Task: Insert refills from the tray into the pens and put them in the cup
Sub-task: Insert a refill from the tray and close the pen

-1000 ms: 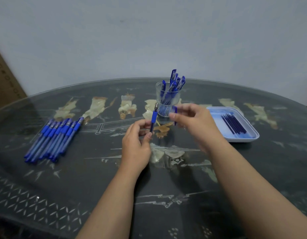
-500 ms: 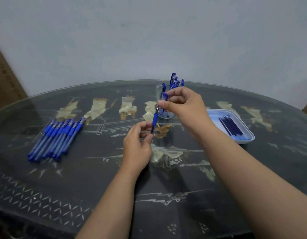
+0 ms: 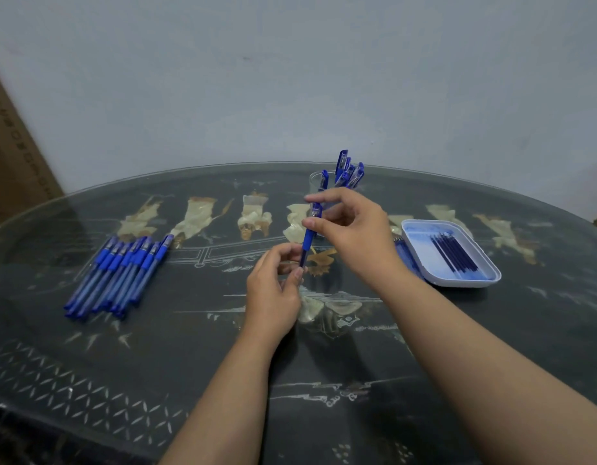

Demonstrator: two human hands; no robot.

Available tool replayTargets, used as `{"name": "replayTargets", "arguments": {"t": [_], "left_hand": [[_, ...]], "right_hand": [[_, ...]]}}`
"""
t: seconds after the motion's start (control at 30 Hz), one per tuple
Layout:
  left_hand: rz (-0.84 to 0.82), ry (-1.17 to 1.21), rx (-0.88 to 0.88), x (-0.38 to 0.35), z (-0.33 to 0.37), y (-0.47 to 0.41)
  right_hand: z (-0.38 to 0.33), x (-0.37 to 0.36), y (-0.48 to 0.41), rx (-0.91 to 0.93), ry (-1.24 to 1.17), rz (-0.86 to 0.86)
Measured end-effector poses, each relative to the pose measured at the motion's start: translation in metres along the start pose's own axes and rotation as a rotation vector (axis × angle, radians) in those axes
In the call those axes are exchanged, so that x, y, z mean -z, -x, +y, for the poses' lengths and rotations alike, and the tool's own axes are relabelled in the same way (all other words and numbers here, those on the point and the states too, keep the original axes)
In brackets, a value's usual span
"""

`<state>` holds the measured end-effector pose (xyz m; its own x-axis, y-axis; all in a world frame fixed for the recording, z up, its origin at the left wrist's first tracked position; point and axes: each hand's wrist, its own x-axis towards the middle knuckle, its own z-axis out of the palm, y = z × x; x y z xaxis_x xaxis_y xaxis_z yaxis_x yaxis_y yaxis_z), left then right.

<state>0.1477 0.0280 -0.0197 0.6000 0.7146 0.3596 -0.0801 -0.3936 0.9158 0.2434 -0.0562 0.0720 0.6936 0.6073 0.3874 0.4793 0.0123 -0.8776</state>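
We hold a blue pen (image 3: 307, 241) nearly upright: left grip (image 3: 273, 292) pinching its lower end, right grip (image 3: 356, 234) its cap, cup (image 3: 315, 183) just behind.

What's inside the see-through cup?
Several blue pens stand in the cup, caps poking out. The right hand covers its lower part, so their bottoms are hidden.

Left hand (image 3: 273, 297) bare; right hand (image 3: 354, 236) bare; forearms (image 3: 223, 397) bare.

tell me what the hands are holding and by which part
One blue pen, held upright between both hands: the left hand pinches its lower end, the right hand pinches its upper end at the cap.
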Motion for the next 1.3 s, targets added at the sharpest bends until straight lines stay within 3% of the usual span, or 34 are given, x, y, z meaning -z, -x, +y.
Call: {"name": "replayTargets", "arguments": {"t": [0.7,1.0,1.17,1.3], "left_hand": [[0.003,0.025,0.037,0.002,0.003,0.002],[0.002,-0.005,-0.023,0.001,0.002,0.001],[0.011,-0.026,-0.03,0.004,0.009,0.0],[0.02,-0.227,0.103,0.016,0.013,-0.009]], "right_hand": [[0.004,-0.011,0.01,0.045,-0.025,0.038],[0.006,-0.006,0.015,0.087,0.138,-0.026],[0.01,-0.002,0.016,0.045,0.056,0.05],[0.012,0.017,0.009,0.014,0.016,0.201]]}}
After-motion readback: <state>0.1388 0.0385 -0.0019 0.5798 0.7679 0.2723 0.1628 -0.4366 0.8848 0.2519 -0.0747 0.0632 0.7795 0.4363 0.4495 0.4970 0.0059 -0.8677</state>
